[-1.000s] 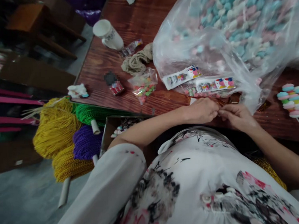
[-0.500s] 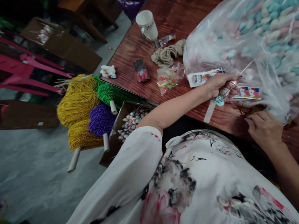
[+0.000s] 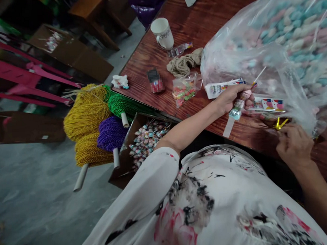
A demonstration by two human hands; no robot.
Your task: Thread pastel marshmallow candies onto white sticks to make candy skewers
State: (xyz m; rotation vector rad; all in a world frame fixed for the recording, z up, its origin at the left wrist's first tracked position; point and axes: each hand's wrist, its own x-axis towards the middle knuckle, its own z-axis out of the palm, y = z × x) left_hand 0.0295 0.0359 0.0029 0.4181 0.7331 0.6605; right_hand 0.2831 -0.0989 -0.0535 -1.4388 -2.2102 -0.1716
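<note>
My left hand is closed around a wrapped marshmallow stick. Its clear wrapper shows pink and blue pieces, and a white stick pokes out past my fingers, up and to the right. A pale strip extends from the wrapper's lower end. My right hand, near the table's front edge, pinches a shiny gold twist tie. Between and beyond the hands lie printed wrappers. A large clear plastic bag of pink, white and blue marshmallows stands just behind them.
On the wooden table are a white mug, a rolled beige cloth and a small bag of colourful sweets. Beside it, a carton holds wrapped sticks. Yellow cord bundles and a pink chair are at left.
My right hand has risen slightly and moved right, and the gold twist tie now shows in its fingers. The marshmallow stick in my left hand has shifted slightly left.
</note>
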